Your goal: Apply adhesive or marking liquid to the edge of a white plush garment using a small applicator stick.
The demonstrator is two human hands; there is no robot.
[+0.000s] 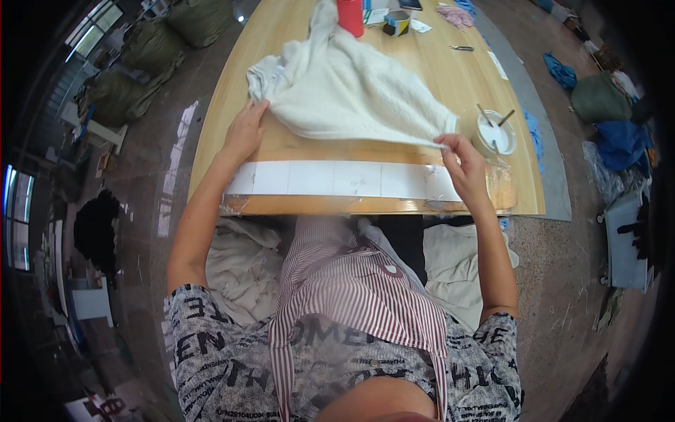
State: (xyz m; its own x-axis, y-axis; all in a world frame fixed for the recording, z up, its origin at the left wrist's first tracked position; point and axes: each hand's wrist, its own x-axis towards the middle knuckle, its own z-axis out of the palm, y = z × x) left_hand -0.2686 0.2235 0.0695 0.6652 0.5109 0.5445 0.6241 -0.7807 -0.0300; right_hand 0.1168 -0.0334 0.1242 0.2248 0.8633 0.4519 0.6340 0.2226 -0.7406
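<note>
A white knitted garment (351, 84) lies spread over the wooden table, its near edge drawn out between my hands. My left hand (246, 129) is at its left corner, fingers together on the cloth; part of the fingertips is hidden. At the right corner, my right hand (465, 165) pinches the hem between thumb and fingers, slightly above the table. In front of the garment runs a long white strip (334, 178), fixed along the table's near side. The right wrist passes over the strip's right end.
A tub of white paste (495, 133) with sticks in it stands close to my right hand. Toward the far end are a red cylinder (350, 17), a tape roll (396, 24), and small snips (461, 48). Pale cloth (242, 271) lies below the table edge.
</note>
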